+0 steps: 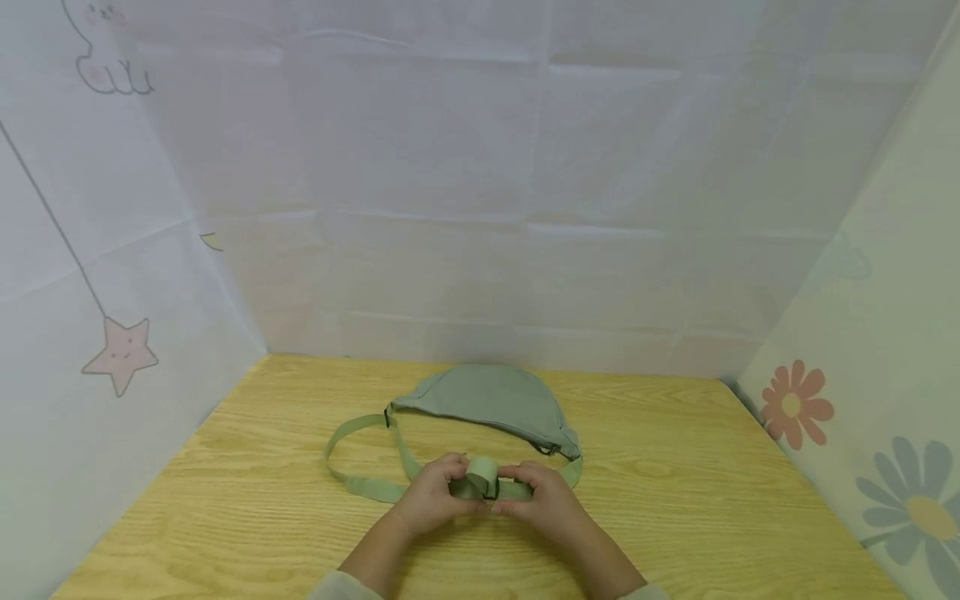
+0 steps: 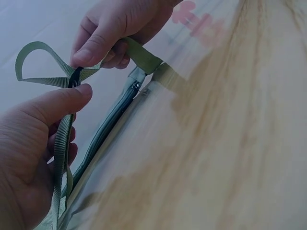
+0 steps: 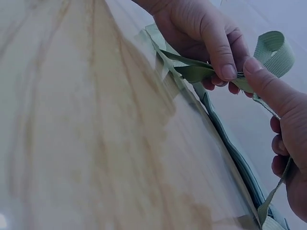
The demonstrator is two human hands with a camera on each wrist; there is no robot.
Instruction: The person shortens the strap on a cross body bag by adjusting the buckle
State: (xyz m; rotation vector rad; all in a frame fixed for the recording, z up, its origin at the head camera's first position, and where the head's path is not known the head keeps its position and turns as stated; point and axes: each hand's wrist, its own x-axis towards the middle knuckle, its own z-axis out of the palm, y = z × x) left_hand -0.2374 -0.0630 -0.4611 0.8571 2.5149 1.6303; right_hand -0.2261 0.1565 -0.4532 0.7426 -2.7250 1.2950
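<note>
A grey-green waist bag [image 1: 487, 396] lies on the wooden table, its light green webbing strap [image 1: 375, 488] trailing toward me. Both hands hold that strap up in front of the bag. Between them a short loop of webbing [image 1: 482, 472] stands up from a small black slider buckle [image 2: 75, 78]. My left hand [image 1: 433, 500] pinches the strap just left of the buckle, thumb at its edge. My right hand [image 1: 549, 502] grips the strap on the other side, thumb and fingertips close to the buckle. In the right wrist view, the fingers largely hide the buckle.
The wooden table [image 1: 247, 492] extends around the bag and hands. White sheeting [image 1: 450, 208] with printed figures and flowers stands along the back and both sides. Another black fitting [image 1: 387, 417] joins strap and bag at the left end.
</note>
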